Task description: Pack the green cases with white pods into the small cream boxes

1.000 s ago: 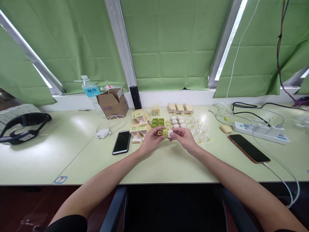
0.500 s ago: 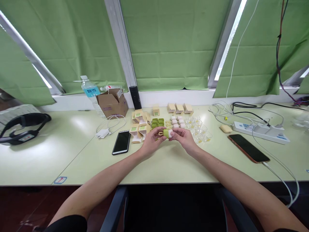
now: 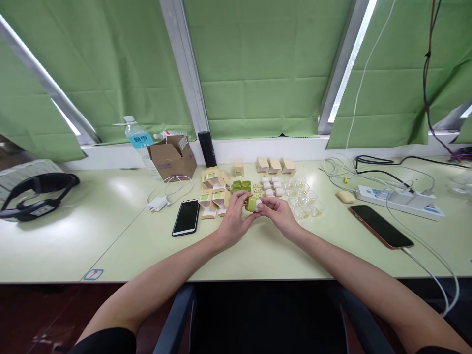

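Between both hands sits a small green cube-shaped cap with its white part facing right; whether the two are fully joined I cannot tell. Thumb and fingers of my left hand are closed round the green cap. My right hand pinches the white part from the other side. Just beyond lie several green cups, small yellowish pieces and rows of white blocks. Clear plastic cases stand grouped beside my right hand. Opened cream cartons are left of my left hand.
More small cartons stand at the back. A phone and a charger lie left, near a cardboard box and a water bottle. To the right are another phone, a power strip and loose cables.
The fingers of my left hand have shifted round the green cap, and its cord loop is now mostly covered. My right hand stays nearly in place on the white part.
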Tool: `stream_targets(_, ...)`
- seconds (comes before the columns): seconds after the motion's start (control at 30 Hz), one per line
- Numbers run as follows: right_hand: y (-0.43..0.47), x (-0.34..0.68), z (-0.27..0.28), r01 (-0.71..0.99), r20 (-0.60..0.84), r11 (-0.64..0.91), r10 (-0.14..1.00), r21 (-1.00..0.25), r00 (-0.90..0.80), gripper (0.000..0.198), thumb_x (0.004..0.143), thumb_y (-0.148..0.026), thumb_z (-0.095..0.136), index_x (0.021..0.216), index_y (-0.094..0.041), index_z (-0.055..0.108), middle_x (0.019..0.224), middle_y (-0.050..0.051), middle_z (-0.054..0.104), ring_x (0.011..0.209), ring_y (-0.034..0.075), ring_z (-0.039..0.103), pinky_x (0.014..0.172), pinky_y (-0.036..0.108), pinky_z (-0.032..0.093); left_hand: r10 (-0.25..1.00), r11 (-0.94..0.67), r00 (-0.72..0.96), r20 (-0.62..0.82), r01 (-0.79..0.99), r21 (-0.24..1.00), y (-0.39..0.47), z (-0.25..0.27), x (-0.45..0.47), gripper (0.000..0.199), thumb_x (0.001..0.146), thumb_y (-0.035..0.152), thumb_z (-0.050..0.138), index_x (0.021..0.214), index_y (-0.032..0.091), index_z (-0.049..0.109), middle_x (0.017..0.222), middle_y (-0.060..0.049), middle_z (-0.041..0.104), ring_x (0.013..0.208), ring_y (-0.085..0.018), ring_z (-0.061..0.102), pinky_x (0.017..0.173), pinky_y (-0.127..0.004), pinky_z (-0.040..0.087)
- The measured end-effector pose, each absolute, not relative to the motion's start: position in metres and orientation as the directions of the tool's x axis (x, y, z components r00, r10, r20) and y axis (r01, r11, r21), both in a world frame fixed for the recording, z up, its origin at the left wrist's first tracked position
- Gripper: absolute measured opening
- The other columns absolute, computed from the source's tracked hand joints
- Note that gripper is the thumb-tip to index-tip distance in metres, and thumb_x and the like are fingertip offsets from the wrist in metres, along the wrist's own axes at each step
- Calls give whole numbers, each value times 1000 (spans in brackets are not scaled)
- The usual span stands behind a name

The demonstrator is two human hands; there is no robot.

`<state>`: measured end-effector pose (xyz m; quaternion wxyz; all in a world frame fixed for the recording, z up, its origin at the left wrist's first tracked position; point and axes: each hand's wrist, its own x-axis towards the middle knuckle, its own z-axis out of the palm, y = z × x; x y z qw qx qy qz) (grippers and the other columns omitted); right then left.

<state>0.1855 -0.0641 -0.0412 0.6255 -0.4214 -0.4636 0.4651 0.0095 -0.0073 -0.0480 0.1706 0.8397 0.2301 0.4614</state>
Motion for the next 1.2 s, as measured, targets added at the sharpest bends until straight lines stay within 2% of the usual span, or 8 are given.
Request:
stream_targets(0.27, -65, 179, -41, -167, 254, 273, 959, -947, 130, 52, 71, -56, 89, 101, -23, 64, 73, -1, 76, 72, 20, 76, 83, 44, 66, 496, -864, 495, 714, 200, 462, -7, -49, 8, 55, 97, 29, 63, 149, 23, 46, 140, -16, 57, 135, -31, 55, 114, -50, 48)
stream_targets(0.37, -67, 180, -41, -43, 317, 322, 943, -946, 100, 48, 80, -59, 81, 105, -23, 61, 78, 0, 75, 76, 20, 75, 80, 41, 65, 543, -821, 495, 679, 141, 553, -7, -44, 8, 51, 97, 34, 65, 145, 21, 52, 137, -17, 59, 131, -30, 57, 110, -47, 50)
stream_targets(0.43, -71, 184, -41, 153, 413, 396, 905, -905, 102, 43, 86, -55, 77, 110, -24, 60, 90, 4, 76, 81, 21, 74, 77, 39, 64, 617, -736, 487, 618, 80, 672, -6, -41, 9, 50, 97, 39, 65, 142, 19, 55, 136, -17, 60, 127, -29, 60, 105, -44, 53)
stream_targets(0.53, -75, 192, -40, 568, 661, 528, 749, -631, 37, 39, 91, -45, 73, 122, -24, 61, 117, 12, 70, 91, 23, 71, 73, 38, 63, 695, -567, 502, 515, -58, 822, -3, -37, 10, 52, 95, 49, 66, 136, 18, 61, 135, -17, 64, 124, -28, 63, 105, -43, 53)
stream_targets(0.63, -76, 197, -40, 780, 784, 552, 606, -294, -134, 37, 98, -36, 64, 133, -24, 60, 127, 15, 63, 96, 25, 69, 70, 37, 62, 708, -435, 555, 436, -144, 889, -2, -36, 11, 53, 89, 55, 73, 127, 18, 68, 121, -13, 71, 117, -28, 66, 103, -42, 54)
stream_targets(0.7, -75, 198, -41, 812, 796, 552, 570, -190, -201, 35, 101, -32, 58, 136, -24, 59, 125, 15, 64, 100, 26, 69, 71, 36, 62, 699, -386, 591, 403, -163, 908, -4, -35, 12, 53, 87, 57, 75, 123, 18, 71, 103, -10, 73, 105, -25, 69, 96, -40, 57)
stream_targets(0.83, -71, 196, -44, 818, 802, 563, 539, -117, -257, 31, 104, -29, 53, 134, -24, 60, 118, 14, 66, 107, 27, 69, 75, 35, 62, 673, -367, 622, 399, -188, 911, -8, -34, 13, 49, 89, 57, 73, 118, 17, 74, 80, -5, 67, 84, -20, 66, 85, -35, 59)
stream_targets(1.2, -70, 195, -44, 794, 843, 609, 424, 5, -331, 29, 104, -20, 49, 132, -19, 58, 111, 14, 67, 98, 25, 69, 71, 34, 61, 674, -389, 631, 385, -139, 911, -9, -30, 14, 39, 89, 56, 71, 93, 17, 67, 79, -2, 64, 78, -18, 61, 75, -31, 53)
